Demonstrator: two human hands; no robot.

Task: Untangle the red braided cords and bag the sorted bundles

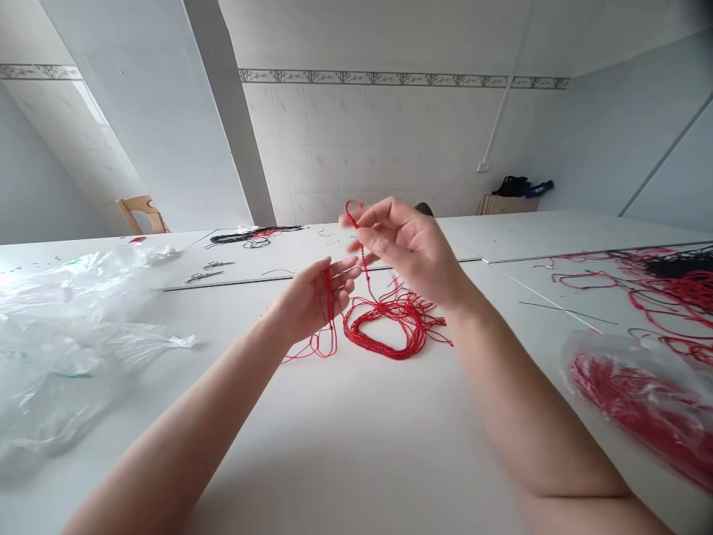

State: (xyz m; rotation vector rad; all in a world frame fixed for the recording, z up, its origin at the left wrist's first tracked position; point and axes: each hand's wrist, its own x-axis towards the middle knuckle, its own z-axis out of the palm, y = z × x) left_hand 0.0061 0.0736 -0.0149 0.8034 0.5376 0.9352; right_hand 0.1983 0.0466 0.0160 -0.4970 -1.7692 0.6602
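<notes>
Raised over the table, my right hand [409,249] pinches a braided red cord [365,261] between thumb and fingers. A small loop of that cord sticks up above the fingertips, and its lower part hangs down toward the coil. Lower and to the left, my left hand [317,301] has several red strands [328,297] running across its palm, with its fingers partly curled around them. Below both hands a coil of red cords [387,349] lies on the table, loose ends spreading to its right. More thin red strands trail on the table under my left hand.
Clear plastic bags [83,334] cover the left side of the white table [334,461]. Scissors [206,275] and a black cord bundle [239,238] lie farther back. At right are a bag of red cords [640,409] and tangled red and black cords [679,279].
</notes>
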